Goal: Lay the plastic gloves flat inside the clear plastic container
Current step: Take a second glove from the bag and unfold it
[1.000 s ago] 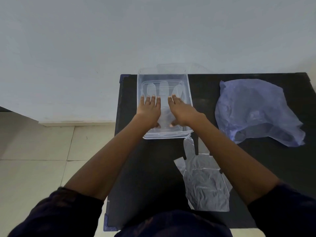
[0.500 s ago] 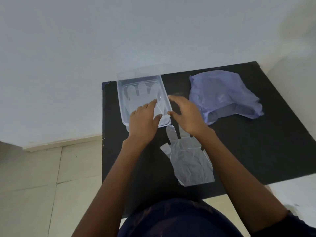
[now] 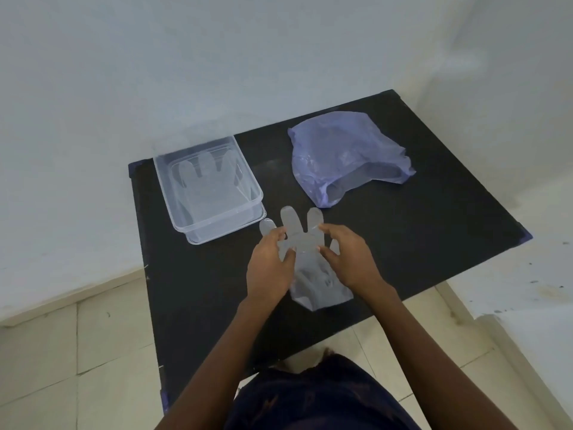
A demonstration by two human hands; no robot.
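A clear plastic container point(image 3: 256, 198) stands at the black table's far left corner. One clear plastic glove point(image 3: 208, 180) lies flat inside it, fingers pointing away from me. A second clear glove point(image 3: 305, 259) rests on the table just to the right of the container's near corner. My left hand point(image 3: 270, 265) pinches this glove's left edge near the fingers, and my right hand point(image 3: 350, 257) pinches its right edge. The cuff end bunches between my wrists.
A crumpled pale purple plastic bag point(image 3: 344, 153) lies at the back right of the black table point(image 3: 418, 225). A white wall runs behind the table. Tiled floor shows to the left and in front, and a white ledge at the right.
Both hands left the container, where they pressed the first glove, and came back toward me onto the second glove. They now grip its two sides. The head camera has shifted too.
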